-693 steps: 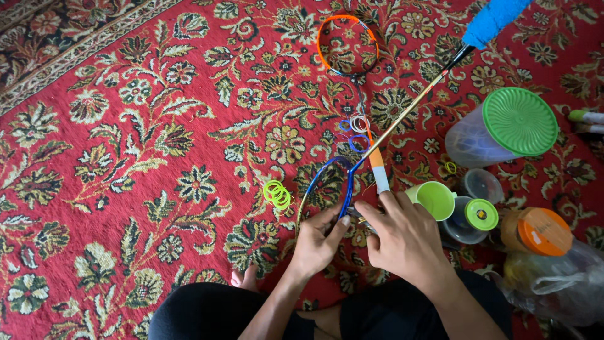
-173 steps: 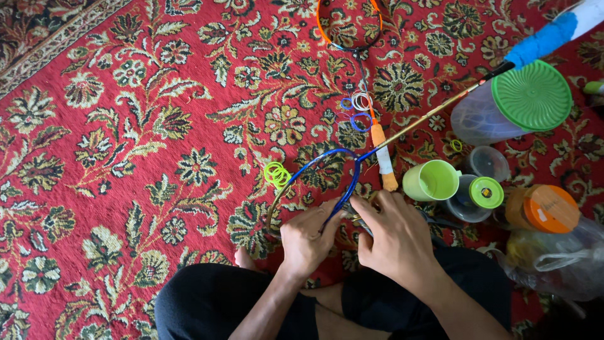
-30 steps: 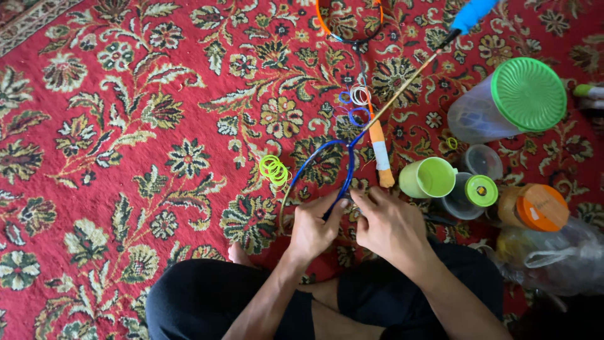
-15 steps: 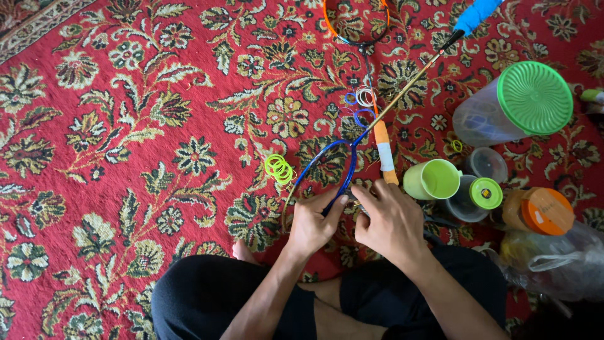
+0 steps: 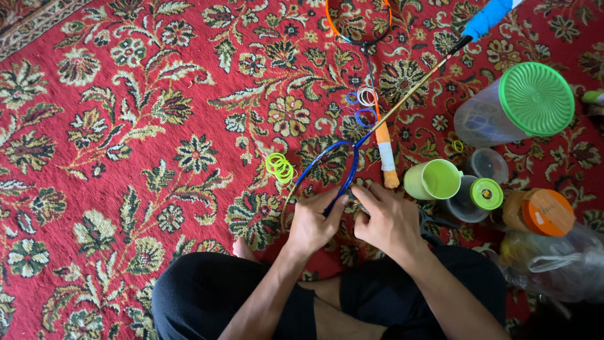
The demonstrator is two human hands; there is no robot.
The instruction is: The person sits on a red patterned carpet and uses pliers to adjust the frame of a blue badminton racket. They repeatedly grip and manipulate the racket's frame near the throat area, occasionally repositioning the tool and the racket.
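Note:
A blue badminton racket frame (image 5: 343,160) lies on the red patterned carpet in front of my crossed legs. Its thin gold shaft (image 5: 415,91) runs up right to a blue grip (image 5: 487,16). My left hand (image 5: 311,223) pinches the near rim of the frame. My right hand (image 5: 387,217) grips the rim just beside it, fingers curled over the edge. Whether strings cross the frame cannot be told.
A second orange-rimmed racket (image 5: 357,25) lies at the top, its orange and white handle (image 5: 385,154) beside the blue frame. Green string coils (image 5: 280,168) and blue and white coils (image 5: 363,106) lie near. Right: green-lidded jar (image 5: 516,104), green cup (image 5: 433,179), small containers, orange-lidded jar (image 5: 535,213), plastic bag (image 5: 553,264).
Both hands stay on the near rim of the blue frame, with small finger shifts. The view has drifted slightly; the racket and the containers lie where they were.

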